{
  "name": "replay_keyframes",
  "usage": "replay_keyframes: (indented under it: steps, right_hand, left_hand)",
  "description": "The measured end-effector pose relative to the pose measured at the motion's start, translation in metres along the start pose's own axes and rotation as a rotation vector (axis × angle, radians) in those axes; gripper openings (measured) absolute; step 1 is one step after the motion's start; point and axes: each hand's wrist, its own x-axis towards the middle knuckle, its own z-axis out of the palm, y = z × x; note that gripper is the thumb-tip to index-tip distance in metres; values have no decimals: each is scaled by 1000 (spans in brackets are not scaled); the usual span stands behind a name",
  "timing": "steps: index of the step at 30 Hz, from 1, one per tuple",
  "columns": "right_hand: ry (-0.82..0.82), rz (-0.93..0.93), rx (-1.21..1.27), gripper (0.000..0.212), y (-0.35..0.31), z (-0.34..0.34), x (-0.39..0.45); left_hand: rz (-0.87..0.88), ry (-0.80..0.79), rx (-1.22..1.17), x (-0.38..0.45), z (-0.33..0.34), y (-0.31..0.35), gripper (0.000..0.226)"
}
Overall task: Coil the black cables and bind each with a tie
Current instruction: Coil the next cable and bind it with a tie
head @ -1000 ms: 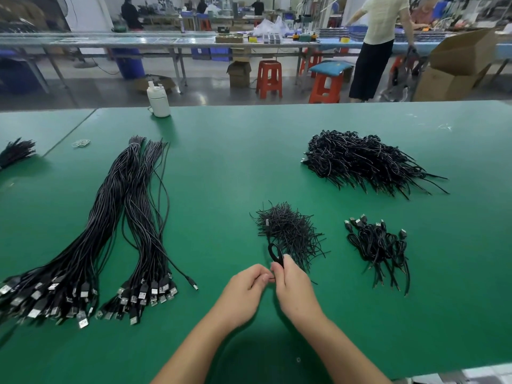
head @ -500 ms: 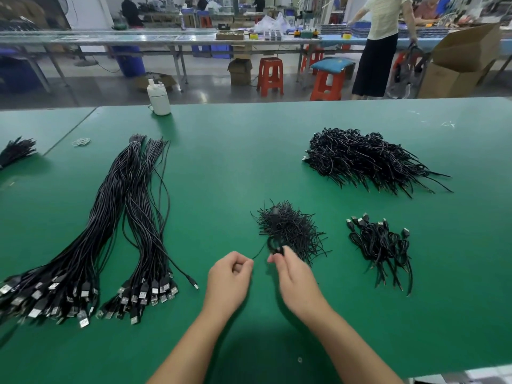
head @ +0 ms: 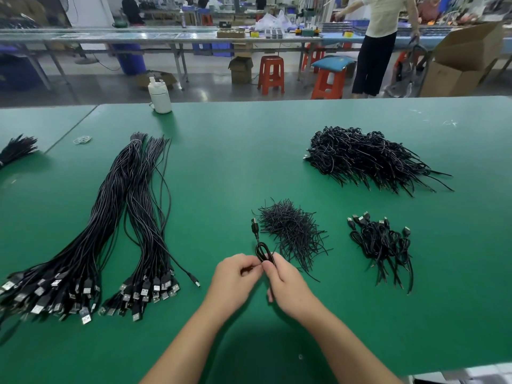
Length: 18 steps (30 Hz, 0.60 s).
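Observation:
My left hand (head: pixel 235 275) and my right hand (head: pixel 288 284) meet at the table's front centre and pinch a small coiled black cable (head: pixel 261 249). Its loop rises above my fingers and its plug (head: pixel 254 225) points away from me. Just beyond lies a heap of short black ties (head: pixel 291 228). To the right sits a small pile of coiled, bound cables (head: pixel 382 242). Two long bundles of straight black USB cables (head: pixel 110 225) stretch down the left side, their plugs toward me.
A large heap of black cables (head: pixel 368 159) lies at the back right of the green table (head: pixel 221 151). A white bottle (head: pixel 160 96) stands at the far edge. Another black bundle (head: pixel 16 149) lies at far left. A person stands beyond the table near stools and boxes.
My hands parted briefly, then came back together on the coil. The cable's plug end now sticks up beyond the loop, beside the tie heap.

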Motion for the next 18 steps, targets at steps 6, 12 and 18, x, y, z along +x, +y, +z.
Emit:
replay_keyframes:
  steps: [6, 12, 18]
  right_hand:
    - [48, 19, 43, 28, -5, -2, 0]
    - [-63, 17, -30, 31, -15, -10, 0]
    - [-60, 76, -165, 33, -12, -9, -1]
  left_hand:
    - [413, 173, 665, -15, -2, 11, 8]
    - [470, 137, 885, -27, -11, 27, 26]
    - [511, 19, 1020, -22, -25, 28, 32]
